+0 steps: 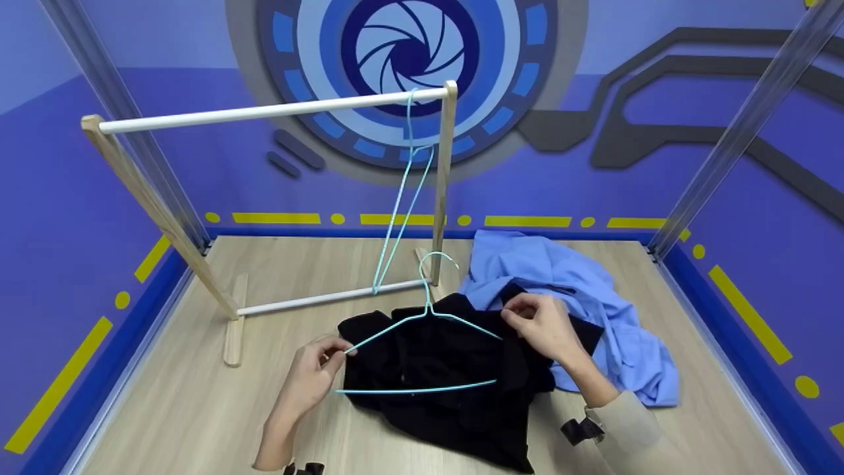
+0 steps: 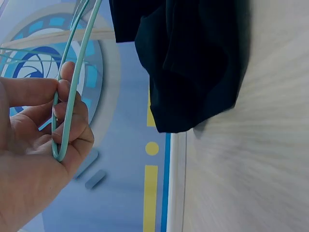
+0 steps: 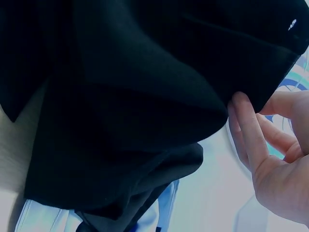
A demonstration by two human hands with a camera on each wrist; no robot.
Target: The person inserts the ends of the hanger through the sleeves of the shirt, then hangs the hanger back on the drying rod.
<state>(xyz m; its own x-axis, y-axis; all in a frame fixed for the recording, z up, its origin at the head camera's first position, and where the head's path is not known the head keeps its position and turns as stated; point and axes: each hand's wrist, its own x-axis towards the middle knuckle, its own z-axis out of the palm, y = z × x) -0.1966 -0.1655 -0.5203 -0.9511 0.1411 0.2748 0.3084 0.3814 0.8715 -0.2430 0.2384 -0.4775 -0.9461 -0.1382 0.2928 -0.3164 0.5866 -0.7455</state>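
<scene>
My left hand (image 1: 306, 379) pinches the left corner of a light teal wire hanger (image 1: 415, 391), its hook pointing up. In the left wrist view the fingers curl round the hanger's looped end (image 2: 73, 96). Behind the hanger is a crumpled black garment (image 1: 428, 356), and the hanger's right end disappears into its cloth. Its exact kind is unclear. At the right, my right hand (image 1: 544, 326) pinches the black cloth by an edge. The right wrist view shows that hand's fingertips (image 3: 240, 99) against the dark fabric (image 3: 145, 111), which hangs in folds.
A wooden rack with a white top rail (image 1: 277, 111) stands at the back left. Another teal hanger (image 1: 409, 125) hangs near its right post (image 1: 444, 185). A light blue cloth garment (image 1: 541, 257) lies heaped on the table (image 1: 178, 409) at the right, partly under the black one.
</scene>
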